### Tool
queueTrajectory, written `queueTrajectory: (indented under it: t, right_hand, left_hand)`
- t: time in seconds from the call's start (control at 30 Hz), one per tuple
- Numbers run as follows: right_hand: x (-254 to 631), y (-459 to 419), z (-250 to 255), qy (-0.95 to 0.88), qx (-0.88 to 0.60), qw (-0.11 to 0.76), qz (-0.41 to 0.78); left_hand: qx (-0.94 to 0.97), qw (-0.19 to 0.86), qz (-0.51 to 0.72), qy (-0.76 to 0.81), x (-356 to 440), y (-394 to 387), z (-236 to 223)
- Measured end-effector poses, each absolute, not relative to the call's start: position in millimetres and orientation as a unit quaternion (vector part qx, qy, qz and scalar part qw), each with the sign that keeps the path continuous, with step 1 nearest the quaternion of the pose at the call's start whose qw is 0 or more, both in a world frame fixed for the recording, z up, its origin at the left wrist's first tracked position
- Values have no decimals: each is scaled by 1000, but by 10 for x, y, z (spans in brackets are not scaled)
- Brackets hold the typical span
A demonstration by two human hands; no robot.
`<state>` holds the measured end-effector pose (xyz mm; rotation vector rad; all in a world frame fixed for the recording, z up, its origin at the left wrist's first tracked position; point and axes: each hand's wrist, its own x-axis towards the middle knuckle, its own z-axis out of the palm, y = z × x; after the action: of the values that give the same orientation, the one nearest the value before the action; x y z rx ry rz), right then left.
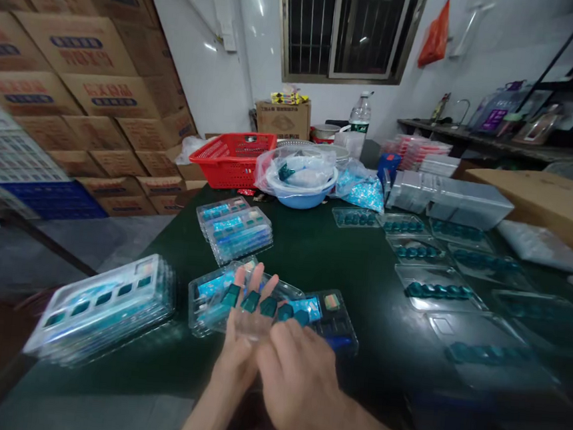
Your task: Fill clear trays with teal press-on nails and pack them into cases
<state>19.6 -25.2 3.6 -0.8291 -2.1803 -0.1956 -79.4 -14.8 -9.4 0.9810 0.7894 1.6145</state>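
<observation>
My left hand (pixel 243 335) supports a clear plastic cover (pixel 251 326) from behind, its fingers stretched out and showing through. A row of several teal faceted pieces (pixel 250 300) sits in the cover. Curled over the cover's right part is my right hand (pixel 296 366), its fingertips bent against it near the teal pieces; the exact grip is hidden. Just beyond my hands lie a clear tray (pixel 201 321) with light-blue packets and a black-bottomed tray (pixel 340 317) holding a light-blue packet, a small pale block and something dark blue.
Stacked filled clear packs (pixel 108 306) stand at the left, with more packs (pixel 239 231) farther back. Clear covers with teal pieces (pixel 437 292) spread over the right side. A red basket (pixel 236 157), a blue basin (pixel 301 193) and a bag of light-blue packets (pixel 362 188) line the back.
</observation>
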Motion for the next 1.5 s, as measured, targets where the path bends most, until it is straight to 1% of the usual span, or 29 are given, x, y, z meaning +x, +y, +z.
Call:
queueTrajectory:
  t: [0.13,0.2,0.3,0.43,0.53,0.63,0.7,0.77,0.87,0.97,1.07,1.13,1.23,1.4,1.5]
  right_hand:
    - [75,-319,69,-856,-320,407,-11]
    - [128,-334,92,-843,-320,431,27]
    - [366,-321,68,-808,-341,474,78]
    - [811,-233,-113,-751,-424,481,158]
    - [1100,-167,-297,-707,-484,488,167]
    - [1319,-131,-473,-679,-524,488,161]
    - [1432,-117,-582,-665,-548,481,163]
    - [1518,-107,-681,-655,-566,471,167]
    - [1588,-93,-798,-650,-578,462,173]
    - [1603,-83,-859,-649,-581,457,180]
    - [1597,-81,-879,-651,-583,452,181]
    - [1593,-82,-887,-655,-582,448,179]
    - [1584,-85,-906,-660,-583,443,167]
    - [1552,-86,-967,-674,-584,436,124]
    - [1538,-91,-1020,-682,-580,436,93]
  left_hand:
    - [444,537,644,315,-976,-148,-67]
    - [445,549,629,323,-1049,-118,-41]
    - [425,577,619,323,-1110,-53,19]
    - [380,631,611,290,-1097,48,113]
    - [367,657,593,285,-1058,118,177]
    - [402,650,566,310,-1019,186,242]
    - [467,616,535,340,-975,226,289]
    - [566,550,472,393,-898,250,329]
    - [720,386,335,469,-723,254,317]
    - [802,214,222,512,-545,251,181]
    - [829,113,147,527,-435,262,-3]
    - [841,87,113,522,-403,271,-91]
    - [848,82,77,518,-381,283,-144]
    - [849,120,31,513,-320,315,-177]
    - [847,129,29,515,-296,319,-244]
